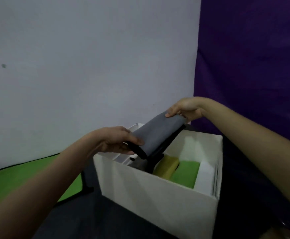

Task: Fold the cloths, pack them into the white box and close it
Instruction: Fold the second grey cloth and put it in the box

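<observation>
I see two bare arms and two bare hands. The left hand [116,140] has no glove, ring or watch that I can see. The right hand [185,109] is bare too. No sleeves show on either arm.

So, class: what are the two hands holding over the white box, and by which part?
A folded grey cloth, gripped at its two ends: left hand on the lower end, right hand on the upper.
</observation>
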{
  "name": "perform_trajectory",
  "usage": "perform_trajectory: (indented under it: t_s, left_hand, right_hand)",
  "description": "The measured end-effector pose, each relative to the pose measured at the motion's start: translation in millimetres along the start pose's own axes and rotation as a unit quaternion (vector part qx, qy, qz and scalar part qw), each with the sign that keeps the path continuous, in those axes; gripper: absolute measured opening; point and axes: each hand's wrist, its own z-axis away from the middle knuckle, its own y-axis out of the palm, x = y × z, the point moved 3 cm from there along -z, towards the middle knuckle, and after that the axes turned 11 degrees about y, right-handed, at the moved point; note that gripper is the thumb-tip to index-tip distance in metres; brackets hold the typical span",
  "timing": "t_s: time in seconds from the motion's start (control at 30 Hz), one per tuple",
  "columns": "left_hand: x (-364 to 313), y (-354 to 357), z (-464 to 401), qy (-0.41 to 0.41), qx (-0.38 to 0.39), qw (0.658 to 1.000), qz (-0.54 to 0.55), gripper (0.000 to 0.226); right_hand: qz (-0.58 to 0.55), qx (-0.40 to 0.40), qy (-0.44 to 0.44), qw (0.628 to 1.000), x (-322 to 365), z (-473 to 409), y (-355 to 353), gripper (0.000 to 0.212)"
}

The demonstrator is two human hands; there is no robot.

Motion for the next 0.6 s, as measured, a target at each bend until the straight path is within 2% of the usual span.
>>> perform_trajectory:
  t_s: [0.1,0.17,0.37,0.5,0.6]
  left_hand:
    - [2.2,6.8,-36.6,-0.009,0.054,0.998,-0.039,0.011]
    - [5.2,16.9,-54.5,-0.022,0.115,0.992,-0.052,0.010]
    - [16.1,64.1,-72.5,-0.048,0.314,0.942,-0.104,0.011]
    - [19.0,91.5,-73.8,-0.077,0.404,0.910,-0.058,0.018]
    - [24.2,121.6,-72.6,-0.081,0.472,0.871,-0.112,0.024]
  right_hand:
    - [0.072,-0.059,-0.010,0.996,6.8,-20.2,-11.7,0.035]
    - [0.148,-0.068,-0.003,0.987,8.6,-31.5,-15.4,0.028]
    - [0.340,0.015,0.077,0.937,3.9,-41.9,-9.8,0.027]
    - [0.490,0.044,0.136,0.860,-3.1,-38.6,-1.1,0.020]
    - [0.584,0.035,0.178,0.791,-26.0,-36.2,12.9,0.025]
